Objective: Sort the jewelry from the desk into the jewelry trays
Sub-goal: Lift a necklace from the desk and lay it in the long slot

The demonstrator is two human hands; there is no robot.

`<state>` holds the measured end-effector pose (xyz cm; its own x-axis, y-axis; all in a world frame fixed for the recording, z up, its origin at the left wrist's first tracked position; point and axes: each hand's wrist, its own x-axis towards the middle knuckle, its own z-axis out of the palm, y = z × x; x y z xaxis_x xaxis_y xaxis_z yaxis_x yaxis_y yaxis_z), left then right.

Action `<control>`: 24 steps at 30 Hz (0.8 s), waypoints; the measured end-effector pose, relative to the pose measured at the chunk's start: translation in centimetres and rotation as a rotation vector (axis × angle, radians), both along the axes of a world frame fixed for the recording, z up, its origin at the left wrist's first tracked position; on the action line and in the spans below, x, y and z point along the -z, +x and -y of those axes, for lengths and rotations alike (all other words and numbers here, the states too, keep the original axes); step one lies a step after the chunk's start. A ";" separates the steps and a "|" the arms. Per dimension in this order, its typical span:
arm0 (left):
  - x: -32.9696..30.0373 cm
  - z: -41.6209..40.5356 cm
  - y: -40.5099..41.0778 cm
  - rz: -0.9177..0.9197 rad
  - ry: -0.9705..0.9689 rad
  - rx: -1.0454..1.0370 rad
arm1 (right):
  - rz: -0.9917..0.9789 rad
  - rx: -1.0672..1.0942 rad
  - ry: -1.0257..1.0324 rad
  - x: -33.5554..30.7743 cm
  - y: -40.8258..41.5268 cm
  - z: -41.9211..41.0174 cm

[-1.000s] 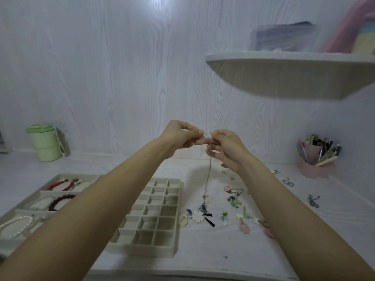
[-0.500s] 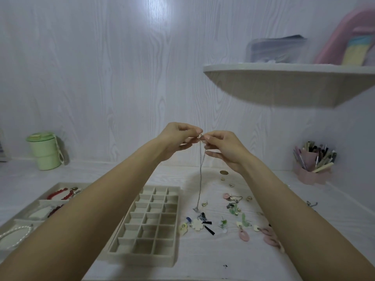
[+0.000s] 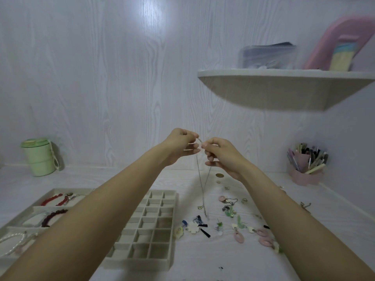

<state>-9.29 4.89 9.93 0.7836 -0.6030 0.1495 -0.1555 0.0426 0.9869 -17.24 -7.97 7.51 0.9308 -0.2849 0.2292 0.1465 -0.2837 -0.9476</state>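
Green cup point(image 3: 38, 157), pink pen holder point(image 3: 304, 173)

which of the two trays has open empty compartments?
The grid tray with many small square cells, right of the left forearm; its visible cells look empty. The long-slot tray at far left already holds red and white bracelets.

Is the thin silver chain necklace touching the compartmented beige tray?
Apart. In the head view the thin silver chain necklace hangs from both hands, right of the compartmented beige tray, with bare desk between them.

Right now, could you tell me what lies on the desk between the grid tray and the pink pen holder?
In the head view, loose earrings and charms lie scattered between the grid tray and the pen holder; the held necklace chain hangs over that stretch.
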 end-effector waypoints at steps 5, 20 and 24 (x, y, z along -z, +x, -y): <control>0.8 0.5 0.0 -0.003 0.002 -0.082 | -0.066 0.089 -0.093 2.6 -0.7 1.7; 2.2 1.0 0.2 0.058 0.074 -0.177 | -0.396 0.208 0.019 8.3 -1.4 4.5; 2.0 0.7 0.4 0.049 0.027 -0.234 | -0.424 0.168 0.175 8.1 -1.5 4.2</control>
